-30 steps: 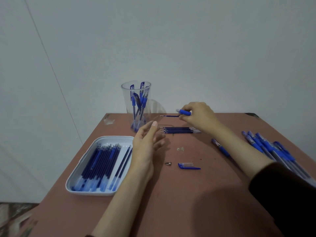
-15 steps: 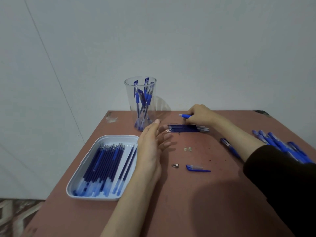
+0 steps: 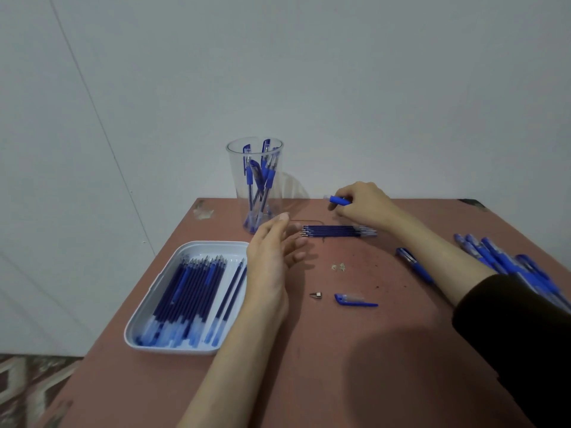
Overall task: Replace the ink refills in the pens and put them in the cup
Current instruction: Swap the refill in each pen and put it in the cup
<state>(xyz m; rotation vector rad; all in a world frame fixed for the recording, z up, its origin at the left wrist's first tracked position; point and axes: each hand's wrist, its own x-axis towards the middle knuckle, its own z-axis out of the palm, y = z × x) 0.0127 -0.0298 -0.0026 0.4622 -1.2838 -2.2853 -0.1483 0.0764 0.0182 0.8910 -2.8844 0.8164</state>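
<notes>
My right hand (image 3: 363, 203) is at the far side of the table, shut on a blue pen barrel (image 3: 338, 199) just above a row of used refills (image 3: 338, 231). My left hand (image 3: 272, 257) hovers open and empty beside a white tray (image 3: 173, 267) holding several new refills. A clear cup (image 3: 256, 183) with several blue pens stands at the back. A metal pen tip (image 3: 315, 295) and a blue cap (image 3: 352, 300) lie in the table's middle.
A pile of blue pens (image 3: 506, 264) lies at the right edge, one single pen (image 3: 414, 264) nearer the centre. Small scraps (image 3: 338, 267) sit on the red-brown table (image 3: 340, 350). The wall stands right behind the table.
My right hand laid the old refill down with the row of used refills and lifted a little, still holding the barrel. My left hand stayed open in place.
</notes>
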